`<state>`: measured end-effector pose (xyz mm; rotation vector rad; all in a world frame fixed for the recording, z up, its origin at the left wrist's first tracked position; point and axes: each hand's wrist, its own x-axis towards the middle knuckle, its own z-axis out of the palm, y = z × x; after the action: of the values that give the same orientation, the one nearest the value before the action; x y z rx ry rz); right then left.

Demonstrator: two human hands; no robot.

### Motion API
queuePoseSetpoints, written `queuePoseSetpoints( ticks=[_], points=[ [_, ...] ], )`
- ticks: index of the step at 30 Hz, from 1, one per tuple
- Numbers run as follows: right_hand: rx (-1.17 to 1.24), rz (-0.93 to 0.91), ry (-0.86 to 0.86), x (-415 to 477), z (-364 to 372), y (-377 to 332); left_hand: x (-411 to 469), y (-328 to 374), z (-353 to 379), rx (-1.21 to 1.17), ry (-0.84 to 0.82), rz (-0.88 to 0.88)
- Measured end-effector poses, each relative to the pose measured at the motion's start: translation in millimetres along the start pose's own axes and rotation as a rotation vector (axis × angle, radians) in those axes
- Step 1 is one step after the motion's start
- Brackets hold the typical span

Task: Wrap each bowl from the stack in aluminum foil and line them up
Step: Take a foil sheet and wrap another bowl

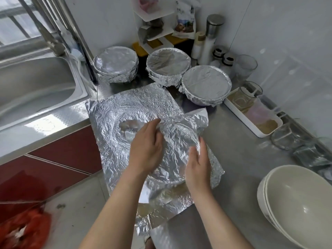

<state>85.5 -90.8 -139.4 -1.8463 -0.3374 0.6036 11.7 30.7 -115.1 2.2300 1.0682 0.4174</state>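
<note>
Both hands clamp the foil-covered bowl [177, 146] between them, left hand [145, 148] at its 9 o'clock rim, right hand [197, 166] at 4 o'clock. The loose flap [195, 115] at 1 o'clock looks nearer your right.

My left hand [145, 150] and right hand [197, 166] curl round crinkled foil [177, 141] draped over a bowl, one on each side. A flat foil sheet [115, 119] lies under and left of my grip. Three wrapped bowls [168, 64] sit beyond it, and bare stacked bowls [296, 203] to its right.
</note>
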Motion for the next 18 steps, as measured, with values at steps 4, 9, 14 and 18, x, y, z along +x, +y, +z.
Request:
queuePoseSetpoints(
  ticks=[4, 9, 14, 18],
  points=[
    [-0.065, -0.058, 0.057, -13, 4, 3, 13, -3, -1, 0.21, -0.06, 0.078],
    [-0.119, -0.191, 0.004, 27, -19, -11, -31, 30, 28, 0.376, -0.116, 0.308],
    [-0.193, -0.125, -0.255, 58, -34, -16, -52, 32, 54, 0.439, -0.151, 0.313],
    [-0.043, -0.01, -0.267, 55, -36, -12, -50, 28, 55, 0.488, -0.178, 0.348]
  ],
)
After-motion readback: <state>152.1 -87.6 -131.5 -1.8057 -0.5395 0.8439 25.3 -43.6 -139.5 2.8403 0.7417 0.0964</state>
